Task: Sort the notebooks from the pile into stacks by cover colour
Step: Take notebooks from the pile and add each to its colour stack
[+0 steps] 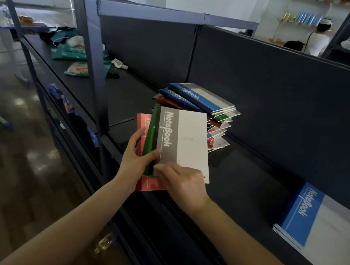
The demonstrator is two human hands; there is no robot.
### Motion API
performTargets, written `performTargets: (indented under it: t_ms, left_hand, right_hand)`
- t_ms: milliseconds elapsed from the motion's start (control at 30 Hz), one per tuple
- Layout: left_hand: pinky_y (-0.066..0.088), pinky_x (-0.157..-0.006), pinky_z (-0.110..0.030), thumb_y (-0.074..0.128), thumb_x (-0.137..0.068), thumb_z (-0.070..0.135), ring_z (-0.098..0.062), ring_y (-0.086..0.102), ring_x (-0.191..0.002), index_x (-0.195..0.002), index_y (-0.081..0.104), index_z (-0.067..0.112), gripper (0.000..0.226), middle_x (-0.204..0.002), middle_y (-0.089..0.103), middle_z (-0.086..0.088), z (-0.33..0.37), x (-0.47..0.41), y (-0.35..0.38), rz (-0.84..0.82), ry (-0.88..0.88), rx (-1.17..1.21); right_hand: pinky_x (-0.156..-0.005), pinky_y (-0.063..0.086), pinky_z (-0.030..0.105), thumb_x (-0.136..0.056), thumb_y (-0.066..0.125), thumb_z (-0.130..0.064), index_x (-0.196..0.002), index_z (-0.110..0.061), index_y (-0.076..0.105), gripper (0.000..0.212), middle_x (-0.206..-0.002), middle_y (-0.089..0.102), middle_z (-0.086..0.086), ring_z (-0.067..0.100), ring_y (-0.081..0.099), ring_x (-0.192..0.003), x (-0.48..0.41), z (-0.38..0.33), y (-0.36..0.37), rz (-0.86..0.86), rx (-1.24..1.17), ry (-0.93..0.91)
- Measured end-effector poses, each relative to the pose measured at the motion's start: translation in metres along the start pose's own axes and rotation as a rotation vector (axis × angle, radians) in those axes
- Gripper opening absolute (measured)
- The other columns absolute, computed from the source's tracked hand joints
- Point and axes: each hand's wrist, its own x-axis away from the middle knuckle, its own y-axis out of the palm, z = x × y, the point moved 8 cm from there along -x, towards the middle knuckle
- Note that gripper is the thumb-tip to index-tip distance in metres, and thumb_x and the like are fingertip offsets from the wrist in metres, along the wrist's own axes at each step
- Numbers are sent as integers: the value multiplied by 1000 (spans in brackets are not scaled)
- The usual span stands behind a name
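On the shelf (242,177), pile (197,99), blue stack (318,235)

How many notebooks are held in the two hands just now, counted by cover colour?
grey notebook: 1
green notebook: 1
red notebook: 1
Total: 3 visible, fanned between the left hand and the right hand; any others hidden behind cannot be told.
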Motion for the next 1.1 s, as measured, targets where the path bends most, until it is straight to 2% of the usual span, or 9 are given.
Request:
performTargets:
  t_ms: [100, 233, 333, 433, 533, 633, 967, 1033, 1100]
  left_hand:
    - [53, -65, -16, 70, -83, 3, -4, 60, -94, -138, 41, 32, 68, -107, 56, 13, -7, 1, 1, 17, -20, 13]
    - [51, -67, -16, 71, -83, 5, -2, 59, -93, -137, 41, 34, 68, -106, 55, 16, -6, 4, 5, 3, -8, 4]
    - [48, -68, -18, 71, -83, 7, -3, 57, -96, -131, 41, 41, 66, -110, 52, 17, -6, 7, 16, -62, -6, -21]
    - [48, -78, -24, 71, -82, 10, -3, 54, -104, -134, 37, 44, 71, -115, 49, 19, -14, 12, 35, -150, -2, -71]
    - [45, -93, -36, 71, -83, 11, -4, 50, -110, -136, 35, 46, 73, -120, 48, 19, -22, 17, 54, -209, -11, -106]
    - [42, -98, -37, 70, -83, 10, -8, 47, -118, -138, 35, 43, 74, -130, 47, 13, -27, 20, 75, -266, 1, -125]
    - [43, -86, -18, 62, -91, 12, 3, 52, -110, -134, 41, 38, 54, -122, 51, 20, -42, 52, 170, -461, 7, -72]
    - [43, -86, -18, 59, -93, 15, -2, 50, -118, -132, 41, 41, 49, -132, 49, 13, -47, 62, 190, -514, 5, -81]
    - [44, -89, -21, 56, -95, 17, -6, 48, -121, -133, 41, 41, 47, -135, 48, 11, -51, 74, 209, -566, -3, -91]
  right_hand:
    - [-56, 56, 33, -93, 53, -24, -100, -14, 67, 18, -95, 70, -2, 14, 68, -75, 1, 15, -5, -5, -163, 139]
    - [-75, 57, 41, -93, 55, -21, -109, -11, 64, 21, -115, 63, 1, 17, 64, -97, 12, 70, -25, 99, -180, 509]
    - [-105, 42, 31, -93, 59, -25, -135, -15, 47, 45, -143, 39, -1, 16, 45, -127, 32, 109, -25, 9, -254, 842]
    - [-107, 28, 26, -91, 59, -36, -149, -18, 23, 71, -153, 24, -1, 16, 30, -138, 57, 124, -28, -108, -295, 1060]
    - [-109, 29, 31, -88, 63, -38, -151, -20, 20, 77, -153, 26, -1, 16, 30, -138, 78, 131, -40, -99, -302, 1135]
    - [-107, 40, 41, -86, 67, -32, -148, -25, 27, 75, -148, 35, -3, 16, 41, -132, 95, 137, -65, 19, -302, 1155]
    - [-104, 44, 45, -89, 65, -25, -146, -30, 31, 66, -149, 37, -7, 17, 41, -132, 167, 147, -152, 210, -182, 1276]
    - [-105, 43, 43, -89, 66, -23, -146, -30, 32, 67, -149, 37, -7, 17, 41, -133, 184, 144, -171, 244, -174, 1300]
    - [-110, 35, 31, -89, 66, -21, -146, -29, 32, 66, -150, 36, -6, 15, 37, -136, 200, 141, -191, 272, -152, 1318]
